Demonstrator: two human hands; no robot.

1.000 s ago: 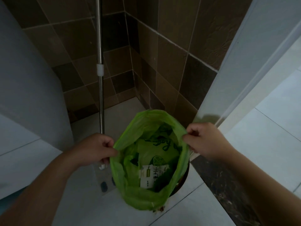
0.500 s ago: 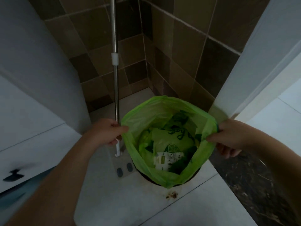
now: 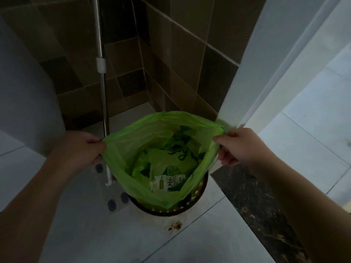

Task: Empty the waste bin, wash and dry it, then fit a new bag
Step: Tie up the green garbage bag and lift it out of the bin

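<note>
A green plastic bag [image 3: 131,179] stands in a round dark waste bin [image 3: 199,194] on the tiled floor. Its mouth is stretched wide open. Inside lie crumpled green wrappers and a white printed packet [image 3: 167,184]. My left hand [image 3: 81,150] pinches the bag's left rim. My right hand [image 3: 241,147] pinches the right rim at about the same height. Most of the bin is hidden by the bag; only its near rim and perforated right wall show.
A metal mop pole [image 3: 101,76] stands just behind my left hand, its flat head [image 3: 114,198] on the floor by the bin. Brown tiled walls form a corner behind. A white door frame [image 3: 266,73] and dark threshold [image 3: 256,205] lie right. A stain [image 3: 174,225] marks the floor.
Both hands have drawn apart, pulling the bag's mouth from a narrow opening to a wide one. The bin's rim has come into view below the bag.
</note>
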